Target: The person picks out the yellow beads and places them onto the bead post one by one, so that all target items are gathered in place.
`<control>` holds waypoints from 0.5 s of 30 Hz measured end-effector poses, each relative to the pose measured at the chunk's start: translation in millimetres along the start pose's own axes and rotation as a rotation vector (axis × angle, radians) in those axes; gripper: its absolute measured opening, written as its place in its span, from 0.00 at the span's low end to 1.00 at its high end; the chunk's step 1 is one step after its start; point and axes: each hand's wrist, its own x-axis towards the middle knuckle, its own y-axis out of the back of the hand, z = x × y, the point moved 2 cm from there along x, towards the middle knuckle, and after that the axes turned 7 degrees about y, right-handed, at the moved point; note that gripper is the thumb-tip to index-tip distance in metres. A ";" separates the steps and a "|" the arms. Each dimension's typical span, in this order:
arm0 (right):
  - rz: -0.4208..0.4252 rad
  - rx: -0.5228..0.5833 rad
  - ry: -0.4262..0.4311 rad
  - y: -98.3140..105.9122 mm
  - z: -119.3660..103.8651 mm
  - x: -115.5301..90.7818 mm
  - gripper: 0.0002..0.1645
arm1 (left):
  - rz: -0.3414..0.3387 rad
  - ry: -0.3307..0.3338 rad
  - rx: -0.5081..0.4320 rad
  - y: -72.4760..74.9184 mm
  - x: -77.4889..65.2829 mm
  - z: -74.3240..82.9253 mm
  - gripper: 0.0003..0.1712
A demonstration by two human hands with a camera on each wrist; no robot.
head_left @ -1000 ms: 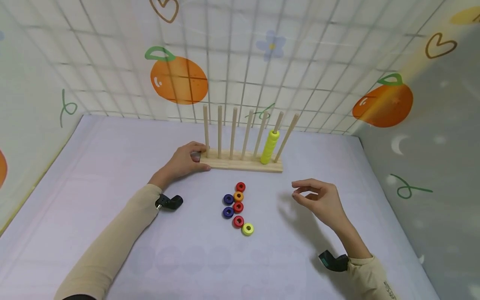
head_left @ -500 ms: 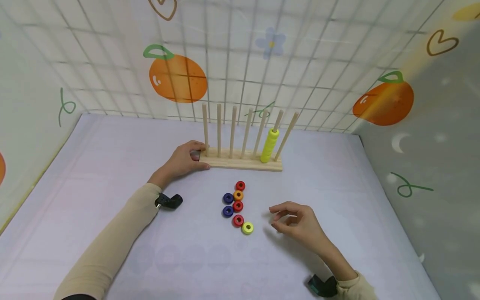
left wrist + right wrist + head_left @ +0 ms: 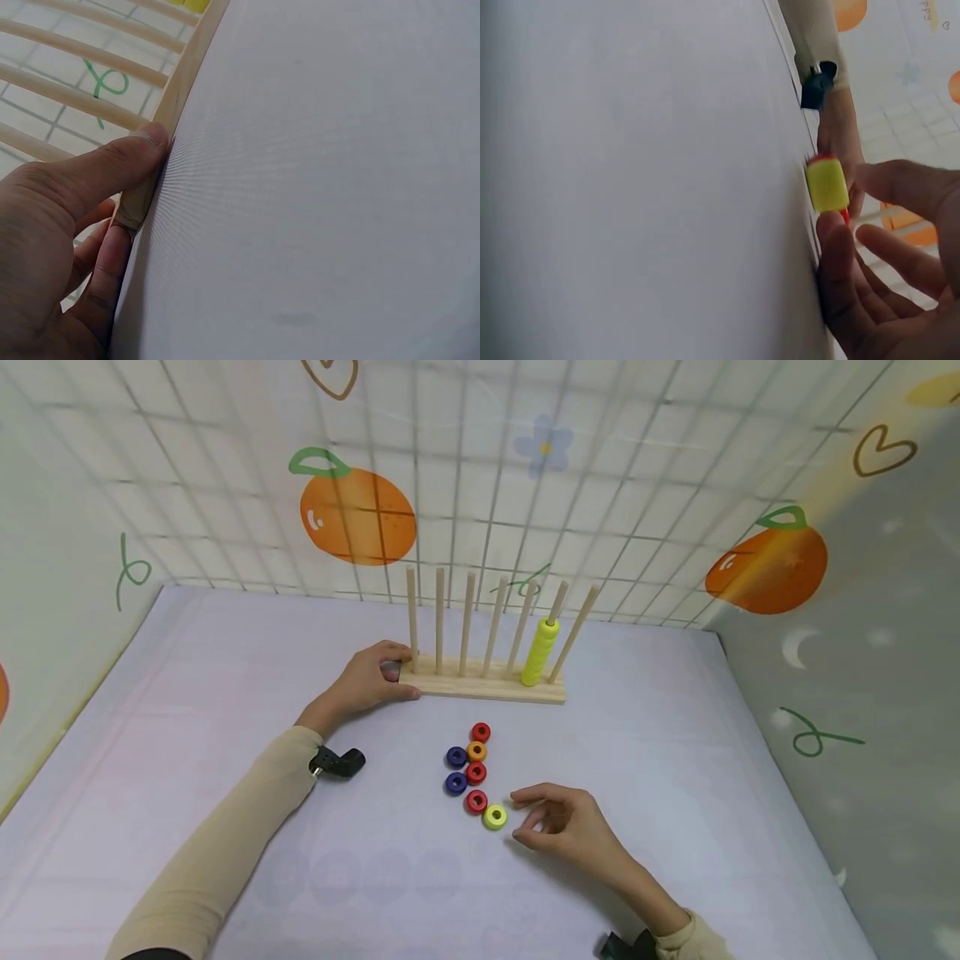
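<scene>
In the head view my left hand [image 3: 364, 678] holds the left end of a wooden peg rack [image 3: 480, 687]. The left wrist view has the thumb on the base's front face and fingers around its end. Yellow beads [image 3: 540, 653] are stacked on the second peg from the right; the other pegs are bare. A loose yellow bead [image 3: 495, 826] lies nearest me, with my right hand [image 3: 573, 828] just right of it, thumb and forefinger apart, holding nothing. From the right wrist, that yellow bead [image 3: 827, 186] shows between the spread thumb and fingers, a red one partly hidden behind it.
Farther along lie red beads [image 3: 476, 811], blue beads [image 3: 456, 766] and one orange bead [image 3: 476, 759], in a loose line before the rack. A patterned curtain [image 3: 480, 460] over a wire grid rises close behind the pegs.
My right hand has come left and toward me, from the right of the rack down to beside the loose yellow bead. The left hand and the rack stay put.
</scene>
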 end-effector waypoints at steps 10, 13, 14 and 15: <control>0.012 -0.037 0.010 -17.3 -29.4 11.1 0.22 | 0.000 -0.008 0.004 0.1 -0.6 0.0 0.47; 0.026 -0.053 0.035 -20.2 -38.3 13.3 0.21 | 0.002 -0.014 0.017 0.4 -0.6 -0.1 0.47; 0.032 -0.065 0.044 -21.1 -39.7 14.1 0.20 | 0.003 -0.014 0.022 0.5 -0.6 -0.4 0.47; 0.039 -0.072 0.052 -22.0 -40.4 14.9 0.20 | 0.003 -0.015 0.025 0.8 -0.5 -0.9 0.47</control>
